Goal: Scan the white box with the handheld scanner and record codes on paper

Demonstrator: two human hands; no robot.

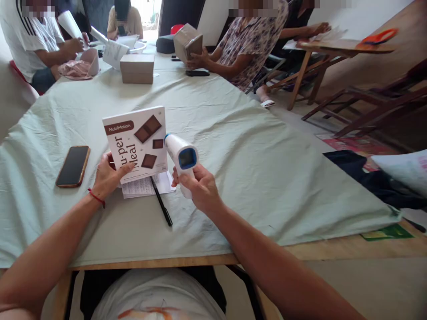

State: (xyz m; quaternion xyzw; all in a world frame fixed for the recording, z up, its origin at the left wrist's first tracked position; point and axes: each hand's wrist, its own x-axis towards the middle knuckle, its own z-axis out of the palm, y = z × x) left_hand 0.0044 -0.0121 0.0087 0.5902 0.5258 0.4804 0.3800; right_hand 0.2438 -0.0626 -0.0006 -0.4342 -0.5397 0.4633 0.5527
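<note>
White card, by its look, makes up the box [151, 153], tilted upright above the papers [133, 191]. It is probably light and fairly stiff, though its flat faces could dent or slide; a lower corner seems a sound hold, and there the left hand [108, 175] clasps it, thumb across the front. Beside its right edge is the thermometer [183, 153], likely light, hard plastic, best taken by the handle, which the right hand [202, 186] wraps; whether its nose touches the box, I cannot tell. Below, a pen [163, 205] lies partly over the papers. Left sits a phone [73, 166]; the wrinkled cloth [267, 191] could snag low movements. Farther off stands a carton [136, 70].
</note>
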